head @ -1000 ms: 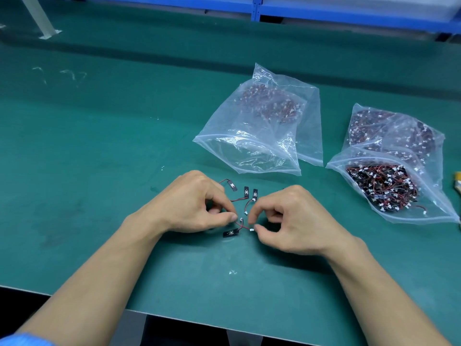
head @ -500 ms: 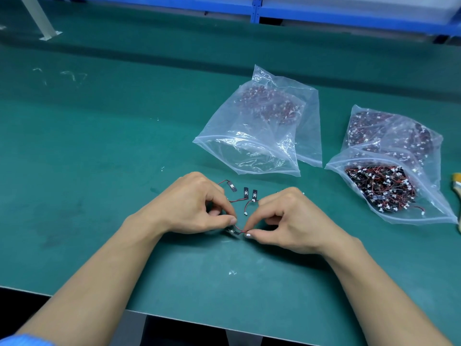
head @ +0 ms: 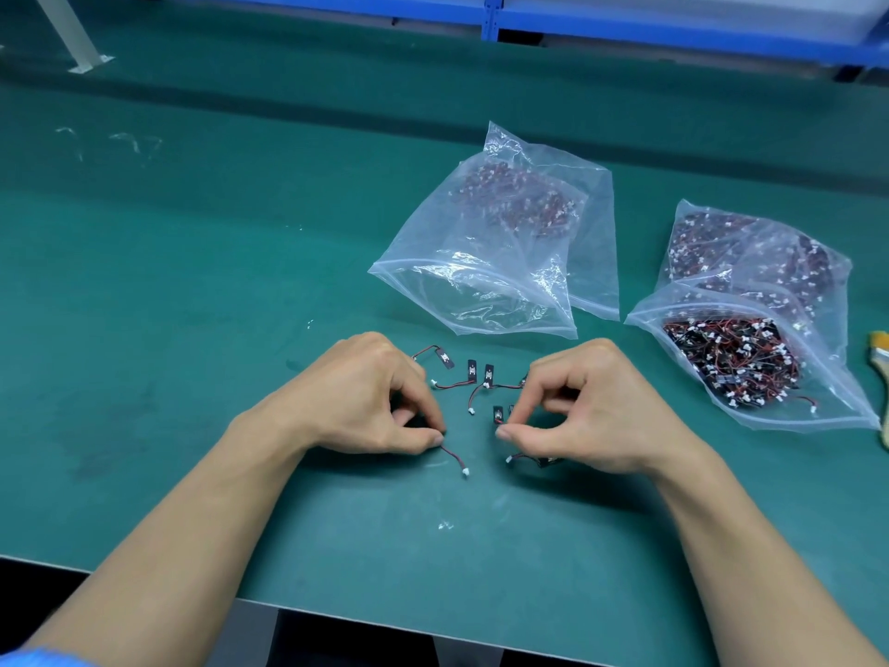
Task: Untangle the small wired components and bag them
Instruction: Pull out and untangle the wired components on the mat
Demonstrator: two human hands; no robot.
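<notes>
A green worktop [head: 192, 281] is seen from above, with two bare forearms reaching in from 6 o'clock. The left hand [head: 365, 402] is curled, its thumb and forefinger pinched on the end of a small wired component [head: 454, 458]. That component's red-and-black lead trails toward 5 o'clock and ends in a white plug lying on the worktop.

The right hand [head: 591, 416] is likewise curled. Its thumb and forefinger are pinched on what appears to be a second wired component [head: 499, 416], a little black tab. A third component [head: 524, 458] is lying just under that thumb. The two hands are held near each other but apart.

At 12 o'clock from the gap between them, a few loose components [head: 471, 370] are spread on the worktop. Further out at 12 o'clock a clear bag [head: 481, 281] is lying with its mouth toward the person, and a cluster of components is seen at its far end. At 2 o'clock a fuller bag [head: 721, 363] of tangled components is lying open, with another filled bag [head: 750, 252] just behind it. A brush [head: 882, 349] is cut off by the frame at 3 o'clock
</notes>
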